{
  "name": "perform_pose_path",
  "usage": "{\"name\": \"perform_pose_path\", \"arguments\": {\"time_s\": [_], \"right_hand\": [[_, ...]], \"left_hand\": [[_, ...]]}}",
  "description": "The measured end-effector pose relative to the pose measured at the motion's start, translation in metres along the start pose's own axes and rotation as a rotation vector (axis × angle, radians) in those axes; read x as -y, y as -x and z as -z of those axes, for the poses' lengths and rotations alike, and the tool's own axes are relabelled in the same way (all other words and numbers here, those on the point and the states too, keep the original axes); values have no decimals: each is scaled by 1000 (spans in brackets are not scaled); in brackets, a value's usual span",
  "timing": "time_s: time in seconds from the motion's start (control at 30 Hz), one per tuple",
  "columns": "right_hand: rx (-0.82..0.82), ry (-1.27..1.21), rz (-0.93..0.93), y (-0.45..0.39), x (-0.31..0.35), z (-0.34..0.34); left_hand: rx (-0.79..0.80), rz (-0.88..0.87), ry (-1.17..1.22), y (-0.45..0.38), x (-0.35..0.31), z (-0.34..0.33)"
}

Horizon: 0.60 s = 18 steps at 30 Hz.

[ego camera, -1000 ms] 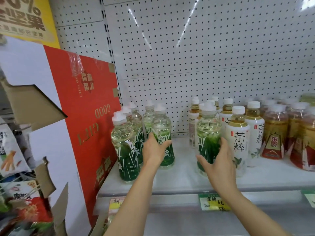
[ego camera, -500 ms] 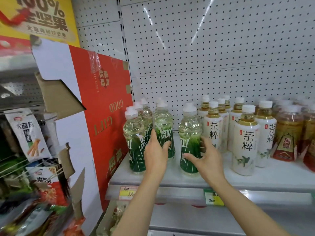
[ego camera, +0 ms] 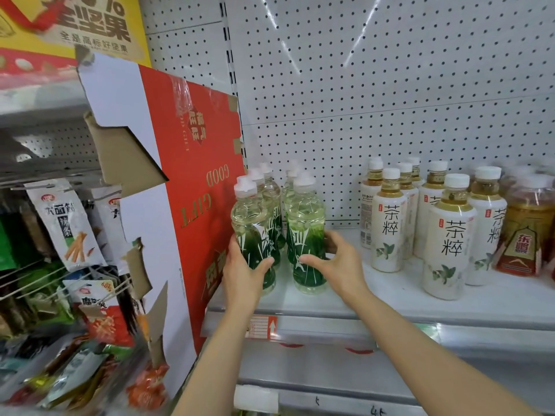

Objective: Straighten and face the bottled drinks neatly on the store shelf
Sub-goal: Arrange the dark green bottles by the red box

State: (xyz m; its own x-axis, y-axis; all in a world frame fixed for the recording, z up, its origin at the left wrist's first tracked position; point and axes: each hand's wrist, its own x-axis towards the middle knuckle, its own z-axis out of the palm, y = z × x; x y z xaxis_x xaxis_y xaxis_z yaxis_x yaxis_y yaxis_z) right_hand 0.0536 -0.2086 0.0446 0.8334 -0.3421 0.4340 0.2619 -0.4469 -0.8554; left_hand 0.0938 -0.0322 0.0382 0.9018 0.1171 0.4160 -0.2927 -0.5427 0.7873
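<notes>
Two rows of clear bottles with green bamboo labels and white caps stand at the left end of the white shelf [ego camera: 390,307]. My left hand [ego camera: 243,271] grips the front left green bottle [ego camera: 250,223] low on its body. My right hand [ego camera: 336,262] wraps the front right green bottle [ego camera: 304,217] from its right side. Both bottles stand upright, close together, near the shelf's front edge. More green bottles [ego camera: 274,190] stand behind them, partly hidden. To the right stand white-labelled tea bottles [ego camera: 449,241], with a gap of bare shelf between the two groups.
A red and white cardboard gift box [ego camera: 192,181] leans against the shelf's left end, touching the green rows. Amber drink bottles [ego camera: 525,229] fill the far right. Snack packets [ego camera: 66,223] hang on the left rack. Pegboard [ego camera: 360,85] backs the shelf; price tags [ego camera: 261,325] line its front rail.
My right hand has slid its green bottle left, away from the white tea bottles, until it stands beside the left rows. My left hand has shifted from the second-row bottle to the front left one.
</notes>
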Motion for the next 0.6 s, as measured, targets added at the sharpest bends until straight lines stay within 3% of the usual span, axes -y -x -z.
{"name": "perform_pose_path", "arguments": {"time_s": [0.4,0.6], "right_hand": [[178,-269,-102,-5,-9,-12],[101,-28,1,-6,-4,-28]], "left_hand": [[71,-47,-8,-4,17,8],[103,-69,-25,-6,16,9]]}}
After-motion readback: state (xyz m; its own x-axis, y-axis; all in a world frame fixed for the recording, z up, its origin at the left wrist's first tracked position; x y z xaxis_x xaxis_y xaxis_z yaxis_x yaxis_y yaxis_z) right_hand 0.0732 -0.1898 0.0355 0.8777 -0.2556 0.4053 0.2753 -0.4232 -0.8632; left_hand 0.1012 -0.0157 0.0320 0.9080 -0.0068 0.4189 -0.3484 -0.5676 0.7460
